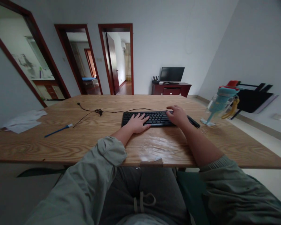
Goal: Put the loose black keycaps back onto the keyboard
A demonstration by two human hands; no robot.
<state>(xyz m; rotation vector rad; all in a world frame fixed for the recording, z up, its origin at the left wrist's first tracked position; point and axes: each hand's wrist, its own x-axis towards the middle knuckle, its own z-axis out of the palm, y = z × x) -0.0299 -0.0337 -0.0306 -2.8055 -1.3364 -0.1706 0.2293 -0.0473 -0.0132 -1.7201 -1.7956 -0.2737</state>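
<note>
A black keyboard [158,118] lies flat on the wooden table [168,147]. Spread over its left part is my left hand [138,123], fingers stretched out across the keys and thumb along the front edge. My right hand [177,115] is over the keyboard's right end, its fingers apart and partly lifted, with nothing held in it. The palm hides the right-hand keys. A dark, slim object [193,122] shows just right of that hand; its kind is not clear. The keyboard's black cable [114,112] runs left to a tied bundle.
A blue-handled brush [57,131] lies at the left, near white paper or cloth [25,120]. To the right stands a clear and teal bottle [221,101] with a red lid and yellow strap. Beyond the table, a monitor [172,74] sits on a dark red cabinet [170,89].
</note>
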